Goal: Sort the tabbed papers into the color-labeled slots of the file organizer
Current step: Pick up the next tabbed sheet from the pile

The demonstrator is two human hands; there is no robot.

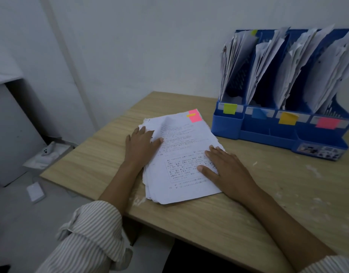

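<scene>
Wooden desk [238, 213]: organizer [268, 133] labels green, blue, yellow, pink.

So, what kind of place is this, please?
Probably a small office or study corner: a wooden desk against a plain wall, a blue file organizer with color-labeled slots full of papers, and a stack of printed sheets under both hands.

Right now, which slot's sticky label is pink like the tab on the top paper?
The pink label marks the rightmost slot of the blue file organizer; the others are green, blue and yellow.
</scene>
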